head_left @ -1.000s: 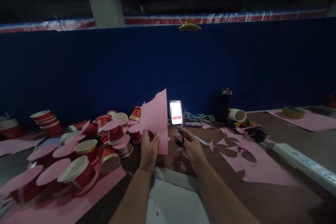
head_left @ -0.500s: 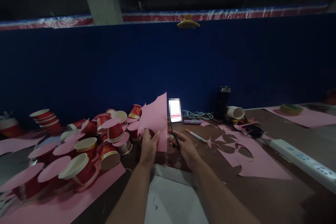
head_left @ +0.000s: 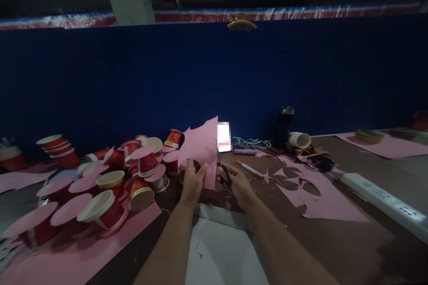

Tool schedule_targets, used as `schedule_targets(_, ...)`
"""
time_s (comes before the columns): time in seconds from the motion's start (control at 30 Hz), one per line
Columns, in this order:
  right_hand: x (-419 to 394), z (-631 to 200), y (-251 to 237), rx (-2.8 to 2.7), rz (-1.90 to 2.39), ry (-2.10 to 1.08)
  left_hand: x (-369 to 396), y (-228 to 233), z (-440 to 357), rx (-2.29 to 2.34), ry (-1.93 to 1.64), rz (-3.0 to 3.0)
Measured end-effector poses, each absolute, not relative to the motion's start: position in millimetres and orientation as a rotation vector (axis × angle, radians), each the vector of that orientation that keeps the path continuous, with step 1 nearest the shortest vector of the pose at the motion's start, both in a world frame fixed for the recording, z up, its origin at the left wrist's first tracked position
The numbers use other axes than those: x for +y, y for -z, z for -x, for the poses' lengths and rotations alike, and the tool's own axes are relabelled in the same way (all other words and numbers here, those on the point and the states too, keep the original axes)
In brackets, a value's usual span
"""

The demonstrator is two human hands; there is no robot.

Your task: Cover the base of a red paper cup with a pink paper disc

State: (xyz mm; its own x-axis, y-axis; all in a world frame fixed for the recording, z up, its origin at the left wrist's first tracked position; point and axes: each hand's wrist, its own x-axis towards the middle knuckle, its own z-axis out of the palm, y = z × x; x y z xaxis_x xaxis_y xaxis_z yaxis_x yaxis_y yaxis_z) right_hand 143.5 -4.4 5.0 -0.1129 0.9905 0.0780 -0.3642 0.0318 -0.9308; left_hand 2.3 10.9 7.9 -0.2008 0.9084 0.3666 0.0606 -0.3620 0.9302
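Pointing upward and slightly left, long axis steep, the scissors (head_left: 226, 174) were gripped in the right hand (head_left: 239, 184) at the right edge of the pink paper (head_left: 201, 143), which the left hand (head_left: 193, 183) pinched upright above the desk (head_left: 337, 247).

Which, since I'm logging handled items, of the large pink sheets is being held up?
The pink sheet held upright in the left hand, beside the scissors in the right hand; the other large sheets lie flat.

Bare forearms (head_left: 170, 241); left hand (head_left: 194, 182), right hand (head_left: 239, 183) bare.
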Motion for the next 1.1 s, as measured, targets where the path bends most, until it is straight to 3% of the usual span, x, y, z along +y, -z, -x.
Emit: schedule_targets(1.1, -4.6, -144.2, -7.8, -1.091, 0.885, -1.334, 10.6, -5.9, -1.2, 1.143, -1.600, -1.409)
